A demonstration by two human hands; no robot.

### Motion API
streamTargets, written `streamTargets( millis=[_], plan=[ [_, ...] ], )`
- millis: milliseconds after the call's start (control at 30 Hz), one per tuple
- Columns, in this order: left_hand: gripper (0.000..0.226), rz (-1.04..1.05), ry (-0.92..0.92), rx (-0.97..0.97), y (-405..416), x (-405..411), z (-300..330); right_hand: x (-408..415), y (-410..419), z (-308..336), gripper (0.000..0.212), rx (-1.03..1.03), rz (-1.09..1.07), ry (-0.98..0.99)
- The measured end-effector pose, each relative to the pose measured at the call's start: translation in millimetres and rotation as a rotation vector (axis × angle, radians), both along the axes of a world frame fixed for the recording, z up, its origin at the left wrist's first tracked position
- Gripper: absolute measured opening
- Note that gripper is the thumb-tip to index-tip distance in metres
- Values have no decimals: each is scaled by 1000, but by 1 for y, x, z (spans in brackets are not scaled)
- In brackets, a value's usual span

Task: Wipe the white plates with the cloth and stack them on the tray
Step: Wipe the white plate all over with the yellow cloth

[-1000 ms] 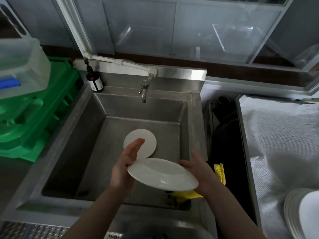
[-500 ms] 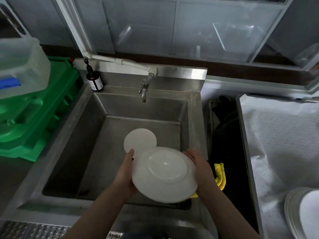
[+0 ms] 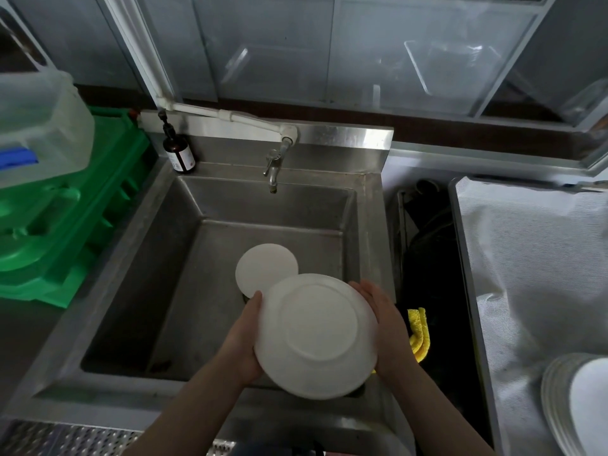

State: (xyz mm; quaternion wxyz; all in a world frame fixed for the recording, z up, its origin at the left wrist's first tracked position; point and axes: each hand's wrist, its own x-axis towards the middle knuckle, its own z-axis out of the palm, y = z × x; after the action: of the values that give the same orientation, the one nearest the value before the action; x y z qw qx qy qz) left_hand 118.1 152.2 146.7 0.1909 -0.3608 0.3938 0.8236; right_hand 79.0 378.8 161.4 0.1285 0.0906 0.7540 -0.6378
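Plate [image 3: 317, 337], underside facing up, sits clamped by its rim between the left hand [image 3: 245, 337] and right hand [image 3: 388, 327] over the sink [image 3: 138, 274]. Yellow cloth [image 3: 418, 334] lies just beyond the right hand, the nearer one; the stacked plates [image 3: 559, 396] lie further right.

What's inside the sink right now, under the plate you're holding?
One white plate lies in the sink. The held plate, between left hand and right hand, hides the basin beneath it.

Both forearms are bare up to the lower frame edge, with no sleeves showing. The left hand [image 3: 245, 337] and right hand [image 3: 388, 327] are ungloved and wear nothing.
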Motion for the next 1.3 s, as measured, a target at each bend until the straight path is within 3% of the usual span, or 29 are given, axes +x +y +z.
streamTargets(
  millis=[133, 333, 567, 633, 733, 1033, 1300],
  plan=[
    [51, 7, 78, 25, 7, 7, 18, -2, 3, -4, 32, -35, -1, 6],
    [47, 6, 130, 0, 8, 14, 30, -5, 4, -7, 28, 90, 53, 23],
    [43, 134, 161, -158, 2, 16, 25, -6, 0, 6, 32, -353, -93, -205],
    [39, 156, 168, -225, -2, 17, 24, -7, 3, 1, 27, -292, -132, -186],
    [44, 181, 164, -327, -11, 20, 21, -4, 12, -16, 19, 102, -10, -104],
    [49, 174, 147, -452, -32, 35, 11, 5, 12, -62, 43, 1173, 908, 260],
    [49, 246, 77, -464, -44, 39, 6, 7, -9, -74, 47, 1641, 1184, 356]
  ],
)
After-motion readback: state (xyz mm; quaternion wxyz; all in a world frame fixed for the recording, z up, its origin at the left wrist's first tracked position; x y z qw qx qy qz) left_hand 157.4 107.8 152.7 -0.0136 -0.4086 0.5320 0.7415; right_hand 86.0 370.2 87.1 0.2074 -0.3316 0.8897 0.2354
